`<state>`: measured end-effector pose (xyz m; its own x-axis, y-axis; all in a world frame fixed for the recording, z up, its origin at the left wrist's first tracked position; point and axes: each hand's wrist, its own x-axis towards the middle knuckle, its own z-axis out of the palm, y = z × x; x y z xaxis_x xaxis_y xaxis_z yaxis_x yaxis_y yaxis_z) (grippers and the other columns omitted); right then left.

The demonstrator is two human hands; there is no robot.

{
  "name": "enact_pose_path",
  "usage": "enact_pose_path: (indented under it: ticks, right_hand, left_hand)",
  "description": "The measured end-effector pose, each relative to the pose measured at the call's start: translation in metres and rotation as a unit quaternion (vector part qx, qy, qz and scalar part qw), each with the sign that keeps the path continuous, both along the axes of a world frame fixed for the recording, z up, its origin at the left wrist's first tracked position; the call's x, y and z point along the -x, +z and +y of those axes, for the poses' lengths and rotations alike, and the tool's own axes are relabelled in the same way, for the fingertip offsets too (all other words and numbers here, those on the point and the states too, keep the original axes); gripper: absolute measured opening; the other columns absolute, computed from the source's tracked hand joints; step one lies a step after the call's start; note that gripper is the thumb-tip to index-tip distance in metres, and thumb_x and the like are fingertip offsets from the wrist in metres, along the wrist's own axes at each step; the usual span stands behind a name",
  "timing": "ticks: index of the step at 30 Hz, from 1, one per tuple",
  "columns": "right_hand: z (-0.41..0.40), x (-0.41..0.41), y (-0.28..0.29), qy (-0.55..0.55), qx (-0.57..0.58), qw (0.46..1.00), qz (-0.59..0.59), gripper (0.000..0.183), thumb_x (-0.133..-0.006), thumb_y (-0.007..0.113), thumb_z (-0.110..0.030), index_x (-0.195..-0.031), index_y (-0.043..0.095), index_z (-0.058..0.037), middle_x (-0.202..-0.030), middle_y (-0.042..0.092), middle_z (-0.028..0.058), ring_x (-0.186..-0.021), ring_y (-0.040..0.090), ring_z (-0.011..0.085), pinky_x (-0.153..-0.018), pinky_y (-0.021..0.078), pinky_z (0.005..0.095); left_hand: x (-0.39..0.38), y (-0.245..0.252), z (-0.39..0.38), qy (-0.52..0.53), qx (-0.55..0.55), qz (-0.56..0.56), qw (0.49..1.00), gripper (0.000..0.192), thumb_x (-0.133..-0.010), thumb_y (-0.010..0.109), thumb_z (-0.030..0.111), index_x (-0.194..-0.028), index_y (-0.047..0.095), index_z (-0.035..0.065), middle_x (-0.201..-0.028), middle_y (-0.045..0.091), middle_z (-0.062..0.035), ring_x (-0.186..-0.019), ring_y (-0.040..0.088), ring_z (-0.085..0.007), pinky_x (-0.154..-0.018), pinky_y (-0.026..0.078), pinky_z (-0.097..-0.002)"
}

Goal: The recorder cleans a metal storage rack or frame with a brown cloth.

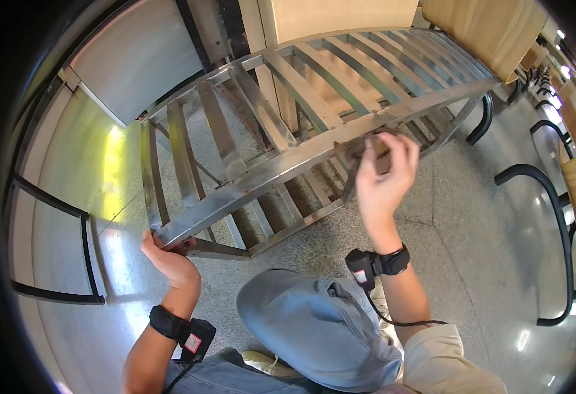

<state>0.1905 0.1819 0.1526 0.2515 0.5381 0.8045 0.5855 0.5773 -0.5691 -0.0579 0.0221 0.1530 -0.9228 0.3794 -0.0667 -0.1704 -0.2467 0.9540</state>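
Observation:
A slatted metal rack [288, 160] with a lower slatted shelf [295, 226] stands before me, with brown stains on its front rail. My left hand [172, 258] grips the rack's near left corner, its fingers partly hidden under the rail. My right hand [389, 172] is at the underside of the front rail, right of the middle, thumb and fingers curled around a brownish thing that is blurred and partly hidden; I cannot tell what it is. Both wrists wear black straps with small boxes and cables.
A grey panel [137, 59] and a pale wooden cabinet [342, 18] stand behind the rack. Black bent tube legs [561, 236] and wooden seats or tabletops are at the right. A black metal frame [88, 256] is at the left. My bent knee [312, 325] is close below the rack, over a speckled floor.

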Motion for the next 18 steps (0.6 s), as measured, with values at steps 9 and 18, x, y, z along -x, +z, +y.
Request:
enact_pose_path:
  ticks: [9, 18]
  right_hand:
    - [-0.006, 0.008, 0.000, 0.040, 0.004, 0.999, 0.006, 0.029, -0.067, 0.063, 0.003, -0.094, 0.060, -0.0064, -0.100, 0.054, 0.0120, -0.088, 0.058, 0.0320, -0.075, 0.0483, 0.0358]
    - [-0.014, 0.008, 0.002, 0.055, 0.025, 0.998, 0.017, 0.029, -0.067, 0.065, 0.002, -0.094, 0.061, -0.0052, -0.099, 0.054, 0.0140, -0.090, 0.058, 0.0311, -0.075, 0.0475, 0.0351]
  left_hand:
    - [-0.001, -0.001, 0.004, -0.002, 0.003, -0.002, 1.000, 0.039, -0.090, 0.037, 0.047, -0.088, 0.049, 0.0093, -0.074, 0.060, -0.0077, -0.056, 0.054, -0.0191, -0.050, 0.043, -0.0306]
    - [0.016, -0.011, -0.005, -0.041, 0.013, -0.001, 0.999, 0.044, -0.087, 0.038, 0.051, -0.088, 0.051, 0.0096, -0.076, 0.059, -0.0081, -0.062, 0.055, -0.0208, -0.051, 0.044, -0.0317]
